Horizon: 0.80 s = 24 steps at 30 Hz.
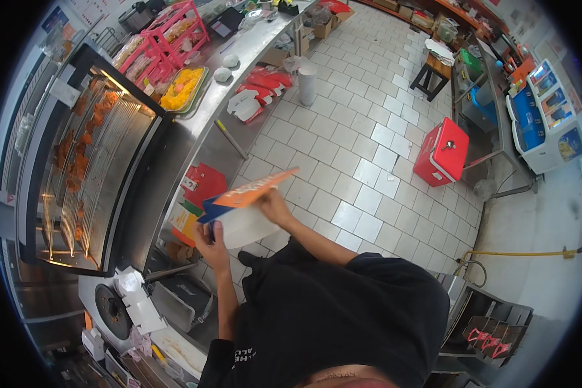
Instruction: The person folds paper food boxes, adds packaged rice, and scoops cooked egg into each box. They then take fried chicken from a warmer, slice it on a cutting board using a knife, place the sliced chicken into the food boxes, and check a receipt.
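Between my two hands is a partly folded cardboard food box (239, 226), orange and dark blue on the outside and pale inside. My left hand (211, 240) grips its near left corner, with the thumb against the panel. My right hand (273, 208) is closed on the right side, under the raised orange flap. The box is held in the air in front of my body, beside the steel counter. Some fingers of both hands are hidden behind the card.
To the left stands a lit glass display warmer (77, 168) with fried pieces on wire racks. A tray of yellow food (184, 89) and pink baskets (174, 35) sit on the steel counter (229, 71). A red cooler box (441, 152) rests on the tiled floor (330, 139).
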Each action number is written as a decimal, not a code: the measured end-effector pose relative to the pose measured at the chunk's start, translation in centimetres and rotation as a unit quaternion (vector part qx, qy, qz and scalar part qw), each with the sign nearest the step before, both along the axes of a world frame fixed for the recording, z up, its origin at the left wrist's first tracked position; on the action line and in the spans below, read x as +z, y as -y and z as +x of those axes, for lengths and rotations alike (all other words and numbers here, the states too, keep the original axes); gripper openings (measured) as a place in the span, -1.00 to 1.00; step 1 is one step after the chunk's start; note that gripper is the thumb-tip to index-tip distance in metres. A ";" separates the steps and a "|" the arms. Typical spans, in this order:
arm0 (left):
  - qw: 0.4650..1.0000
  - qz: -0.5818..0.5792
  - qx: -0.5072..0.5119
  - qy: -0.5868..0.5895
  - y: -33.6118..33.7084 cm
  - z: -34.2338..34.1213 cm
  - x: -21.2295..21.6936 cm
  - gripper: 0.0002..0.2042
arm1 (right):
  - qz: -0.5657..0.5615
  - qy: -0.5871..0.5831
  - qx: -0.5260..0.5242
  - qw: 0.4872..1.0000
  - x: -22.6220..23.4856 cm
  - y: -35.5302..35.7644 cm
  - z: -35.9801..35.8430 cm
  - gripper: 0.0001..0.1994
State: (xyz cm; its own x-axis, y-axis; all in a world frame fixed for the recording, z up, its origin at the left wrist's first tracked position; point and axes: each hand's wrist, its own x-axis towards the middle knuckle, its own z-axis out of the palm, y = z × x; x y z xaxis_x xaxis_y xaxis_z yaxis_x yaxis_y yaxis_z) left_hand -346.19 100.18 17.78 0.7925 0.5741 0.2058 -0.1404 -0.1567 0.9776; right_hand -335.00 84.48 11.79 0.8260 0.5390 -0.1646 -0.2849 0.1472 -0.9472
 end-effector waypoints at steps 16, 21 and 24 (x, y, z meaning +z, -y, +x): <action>0.951 -0.161 0.233 0.123 -1.2 -1.3 -1.5 -0.60 | -0.039 -0.125 0.073 0.989 -1.7 1.5 1.2 -0.36; 0.983 -0.006 0.180 0.023 -0.8 -2.1 -1.5 -0.58 | -0.206 0.189 0.064 0.958 -0.7 0.9 0.5 -0.47; 0.992 -0.012 0.125 0.027 0.2 -3.0 -1.9 -0.55 | -0.178 0.141 -0.033 0.973 -0.6 -0.7 0.4 -0.58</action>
State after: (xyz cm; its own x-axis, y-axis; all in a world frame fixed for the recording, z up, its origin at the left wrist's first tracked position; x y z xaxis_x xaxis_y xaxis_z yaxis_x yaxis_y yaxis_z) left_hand -349.21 99.96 15.89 0.6128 0.7569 0.2271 -0.1517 -0.1693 0.9738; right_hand -334.59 85.20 11.21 0.8960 0.4342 -0.0934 -0.0080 -0.1946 -0.9809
